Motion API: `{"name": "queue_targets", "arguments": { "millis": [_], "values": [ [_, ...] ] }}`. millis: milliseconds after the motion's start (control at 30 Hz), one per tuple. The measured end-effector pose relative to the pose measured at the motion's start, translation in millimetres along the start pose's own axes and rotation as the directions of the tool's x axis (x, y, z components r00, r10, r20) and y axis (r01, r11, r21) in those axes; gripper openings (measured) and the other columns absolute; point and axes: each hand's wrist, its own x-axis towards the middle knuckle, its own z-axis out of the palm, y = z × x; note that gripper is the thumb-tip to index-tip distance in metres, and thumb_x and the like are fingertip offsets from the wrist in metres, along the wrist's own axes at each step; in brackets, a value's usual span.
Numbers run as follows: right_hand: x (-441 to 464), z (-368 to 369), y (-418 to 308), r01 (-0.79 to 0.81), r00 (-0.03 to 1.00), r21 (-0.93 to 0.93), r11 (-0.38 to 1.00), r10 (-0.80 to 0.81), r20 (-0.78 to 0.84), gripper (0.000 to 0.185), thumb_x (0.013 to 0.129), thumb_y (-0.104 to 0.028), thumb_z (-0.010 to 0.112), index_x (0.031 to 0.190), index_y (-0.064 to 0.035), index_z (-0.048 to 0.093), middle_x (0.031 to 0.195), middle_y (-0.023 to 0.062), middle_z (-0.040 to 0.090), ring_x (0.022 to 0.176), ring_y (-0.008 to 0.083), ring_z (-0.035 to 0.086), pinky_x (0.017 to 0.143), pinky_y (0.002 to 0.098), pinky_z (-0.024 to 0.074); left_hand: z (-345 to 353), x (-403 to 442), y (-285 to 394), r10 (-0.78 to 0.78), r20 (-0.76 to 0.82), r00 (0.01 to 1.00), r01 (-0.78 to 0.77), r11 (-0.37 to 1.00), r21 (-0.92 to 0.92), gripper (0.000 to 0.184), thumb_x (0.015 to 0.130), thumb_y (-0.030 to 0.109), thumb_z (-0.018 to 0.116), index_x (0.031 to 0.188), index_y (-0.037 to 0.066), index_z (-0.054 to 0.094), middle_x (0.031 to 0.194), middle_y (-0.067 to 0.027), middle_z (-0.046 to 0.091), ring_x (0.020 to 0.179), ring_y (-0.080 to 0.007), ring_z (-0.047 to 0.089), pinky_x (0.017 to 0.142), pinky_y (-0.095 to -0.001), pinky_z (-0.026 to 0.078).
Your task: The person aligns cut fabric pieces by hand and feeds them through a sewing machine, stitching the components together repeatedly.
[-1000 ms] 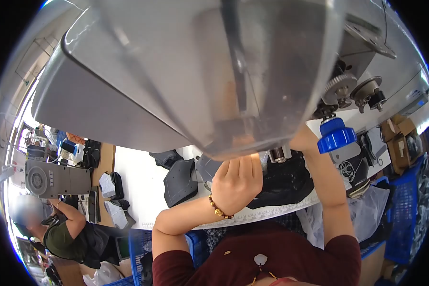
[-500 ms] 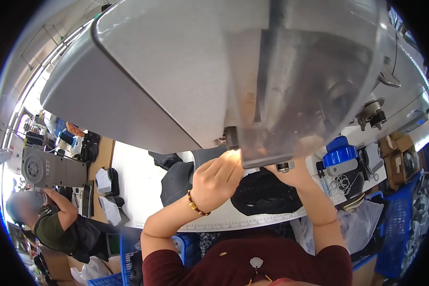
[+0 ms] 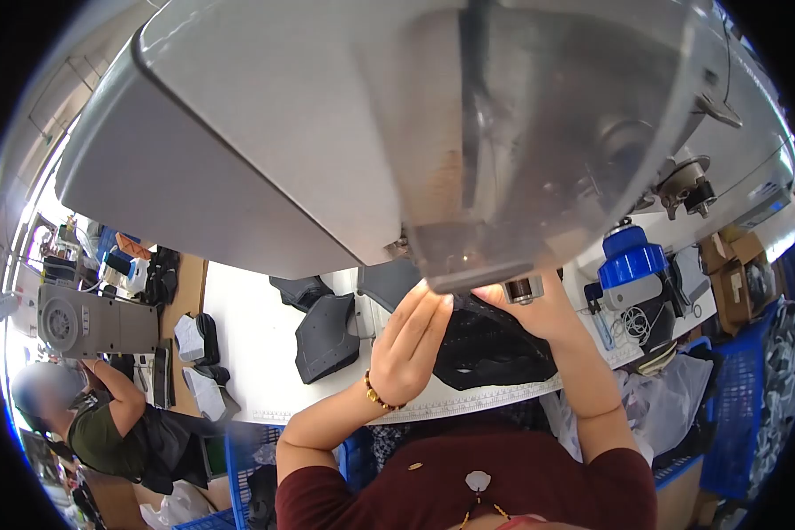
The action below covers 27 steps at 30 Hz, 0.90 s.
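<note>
Under the head of a big grey sewing machine (image 3: 230,150), my left hand (image 3: 406,349) reaches up from the left, fingers stretched and pressed together, tips at the edge of a black shoe upper (image 3: 490,353). The thumb is hidden, so the grip shows only in part. From the right, my right hand (image 3: 541,311) holds the same black piece near its top, the thumb showing and the other fingertips hidden behind the machine's clear cover (image 3: 539,150). The lower part of the upper rests on the white table (image 3: 269,353).
Dark perforated pieces (image 3: 329,340) lie left of my hand. A blue motor-like device (image 3: 632,256) and a coiled cable (image 3: 634,327) are on the right. Blue crates (image 3: 740,415) and a plastic bag (image 3: 658,406) stand lower right. A co-worker (image 3: 106,424) sits at another machine, left.
My left hand has turned, and its fingers are straighter than before, with the wrist a little lower and to the right. The whole view has shifted slightly, the machine appearing farther left.
</note>
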Motion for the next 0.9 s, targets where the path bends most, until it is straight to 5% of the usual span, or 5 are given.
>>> {"name": "queue_targets", "arguments": {
  "millis": [267, 467, 567, 600, 900],
  "values": [
    [6, 4, -8, -0.053, 0.999, 0.233, 0.971, 0.051, 0.015, 0.032, 0.071, -0.004, 0.072, 0.100, 0.0015, 0.057, 0.092, 0.0080, 0.063, 0.085, 0.0140, 0.060, 0.076, 0.0276, 0.0485, 4, 2, -13, 0.190, -0.049, 0.981, -0.185, 0.979, 0.087, 0.027, 0.064, 0.001, 0.061, 0.090, -0.005, 0.065, 0.086, -0.0132, 0.063, 0.085, -0.0256, 0.063, 0.063, -0.0267, 0.051],
    [2, -7, -10, -0.073, 0.990, 0.060, 0.996, 0.064, 0.129, 0.032, 0.077, -0.003, 0.066, 0.107, 0.0001, 0.058, 0.101, 0.0044, 0.061, 0.092, 0.0099, 0.055, 0.083, 0.0259, 0.0426, -8, 13, -19, 0.335, 0.059, 0.940, -0.340, 0.929, 0.146, 0.020, 0.067, 0.002, 0.061, 0.086, -0.003, 0.065, 0.083, -0.0090, 0.063, 0.081, -0.0192, 0.064, 0.049, -0.0190, 0.045],
    [-3, -18, -17, -0.005, 0.988, -0.080, 0.997, 0.018, 0.156, 0.031, 0.076, -0.009, 0.069, 0.105, -0.0023, 0.060, 0.088, 0.0014, 0.063, 0.078, 0.0063, 0.054, 0.071, 0.0232, 0.0434, -18, 23, -20, 0.374, 0.147, 0.916, -0.394, 0.906, 0.154, 0.016, 0.069, 0.001, 0.061, 0.084, -0.003, 0.064, 0.080, -0.0076, 0.062, 0.078, -0.0167, 0.064, 0.044, -0.0174, 0.042],
    [-6, -23, -16, -0.089, 0.984, -0.223, 0.971, 0.121, 0.134, 0.025, 0.076, -0.014, 0.071, 0.097, -0.0035, 0.064, 0.072, -0.0012, 0.062, 0.066, 0.0040, 0.051, 0.061, 0.0210, 0.0418, -19, 25, -19, 0.387, 0.163, 0.908, -0.412, 0.896, 0.164, 0.015, 0.069, 0.001, 0.061, 0.083, -0.003, 0.064, 0.079, -0.0073, 0.062, 0.078, -0.0162, 0.064, 0.043, -0.0171, 0.041],
    [-8, -21, -19, 0.050, 0.990, -0.222, 0.974, -0.018, 0.141, 0.020, 0.078, -0.014, 0.070, 0.094, -0.0033, 0.067, 0.077, 0.0048, 0.067, 0.068, 0.0064, 0.057, 0.064, 0.0219, 0.0445, -23, 32, -22, 0.382, 0.220, 0.897, -0.414, 0.903, 0.119, 0.017, 0.064, 0.000, 0.060, 0.081, -0.003, 0.063, 0.073, -0.0043, 0.058, 0.073, -0.0141, 0.062, 0.043, -0.0172, 0.043]
  ]
}}
